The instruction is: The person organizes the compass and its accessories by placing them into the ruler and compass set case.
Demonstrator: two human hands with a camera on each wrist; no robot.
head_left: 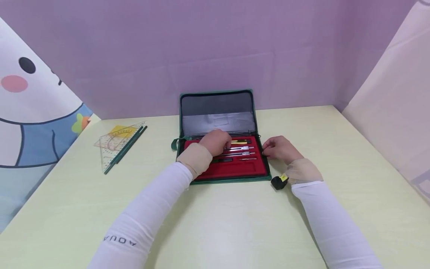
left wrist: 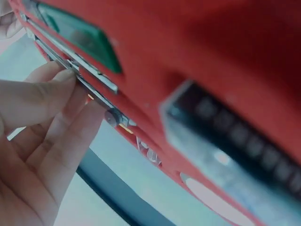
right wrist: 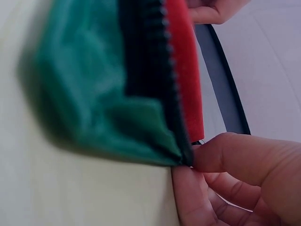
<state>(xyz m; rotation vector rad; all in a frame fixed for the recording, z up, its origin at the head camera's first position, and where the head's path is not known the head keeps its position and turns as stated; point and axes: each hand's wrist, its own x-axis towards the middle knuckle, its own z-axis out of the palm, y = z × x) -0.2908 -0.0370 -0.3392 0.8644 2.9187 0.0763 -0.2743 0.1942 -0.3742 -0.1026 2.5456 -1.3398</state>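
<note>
A green zip case (head_left: 267, 178) lies unfolded on the table, its red tray (head_left: 231, 171) holding several drawing instruments in slots. My left hand (head_left: 217, 142) is over the tray's left half. In the left wrist view, its thumb (left wrist: 66, 75) and fingers pinch a slim metal drawing instrument (left wrist: 96, 94) with a round dark knob, probably a compass, at its slot. At the case's right side, my right hand (head_left: 280, 148) pinches the black zip edge (right wrist: 186, 153) between thumb and finger. The left hand covers part of the tray's upper left.
Transparent set squares (head_left: 112, 151), a yellow piece (head_left: 123, 131) and dark green pencils (head_left: 129, 145) lie at the left. A small black object with a yellow label (head_left: 279, 182) sits near the right wrist. The raised lid (head_left: 216, 102) stands near the purple backdrop (head_left: 215, 48).
</note>
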